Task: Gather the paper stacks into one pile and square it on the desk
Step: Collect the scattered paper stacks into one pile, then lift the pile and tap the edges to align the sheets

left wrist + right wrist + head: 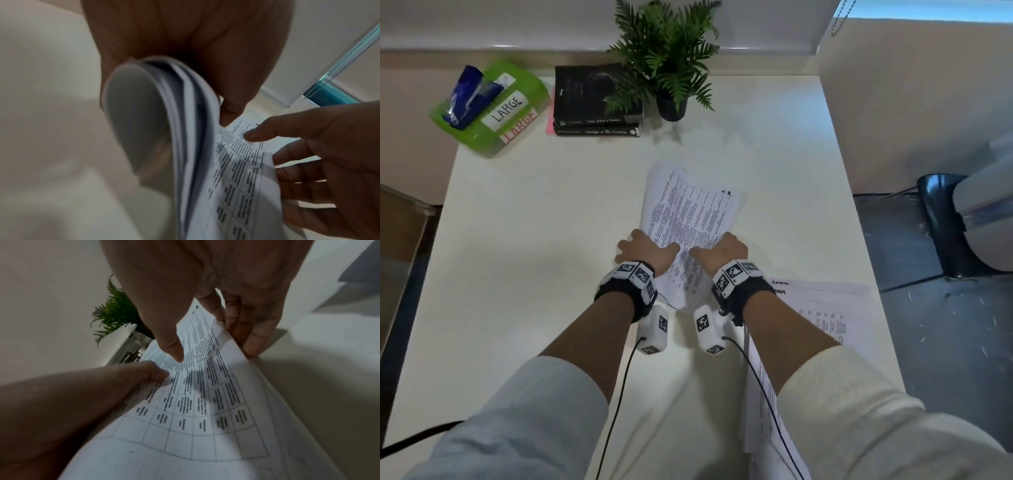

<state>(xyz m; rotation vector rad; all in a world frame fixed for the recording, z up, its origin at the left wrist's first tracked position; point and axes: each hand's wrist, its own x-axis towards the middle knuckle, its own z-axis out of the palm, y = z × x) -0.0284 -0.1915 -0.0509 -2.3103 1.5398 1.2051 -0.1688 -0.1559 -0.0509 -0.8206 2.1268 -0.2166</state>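
Head view: both hands (650,251) grip paper stack (688,209) edges.

White desk (551,240) against pale wall (482,24), grey floor (945,325), window blind (835,10).

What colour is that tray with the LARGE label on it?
Bright green tray, at the desk's far left corner; it shows only in the head view.

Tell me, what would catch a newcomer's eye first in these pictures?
Probably the two hands, left hand and right hand, gripping a bowed sheaf of printed papers over the middle of the white desk. A second paper stack lies near the desk's right edge, partly under the right forearm. At the back stand a leafy potted plant, dark books and a green tray labelled LARGE.
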